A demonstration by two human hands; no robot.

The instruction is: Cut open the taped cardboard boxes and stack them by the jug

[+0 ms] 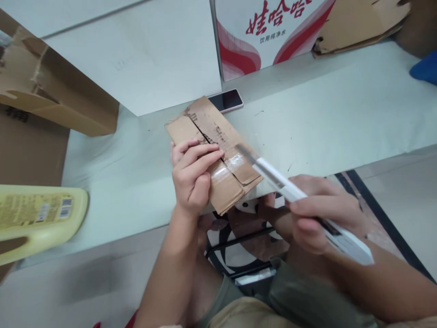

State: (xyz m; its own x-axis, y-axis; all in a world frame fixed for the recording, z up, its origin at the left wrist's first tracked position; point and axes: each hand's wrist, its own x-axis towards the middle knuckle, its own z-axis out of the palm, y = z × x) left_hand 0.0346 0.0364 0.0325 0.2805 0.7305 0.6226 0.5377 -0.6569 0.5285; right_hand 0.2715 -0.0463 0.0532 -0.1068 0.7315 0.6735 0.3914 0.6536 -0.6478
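Note:
A small, flat cardboard box (232,136) with a dark seam and strips of clear tape lies tilted at the table's front edge. My left hand (194,171) holds it down from the near left side, fingers bent over its top by the seam. In my right hand (324,209) is a white box cutter (283,182), its blade out and blurred. The blade points up and left, over the taped part of the box; whether it touches the cardboard I cannot tell. Behind the box a phone (228,100) lies partly covered.
A yellow jug (41,218) lies at the left front, below a brown carton (78,95). White panels (153,54) and a red-and-white carton (252,50) stand along the back of the pale table (324,109). Folded cardboard (362,23) and a blue object (425,68) are at the right.

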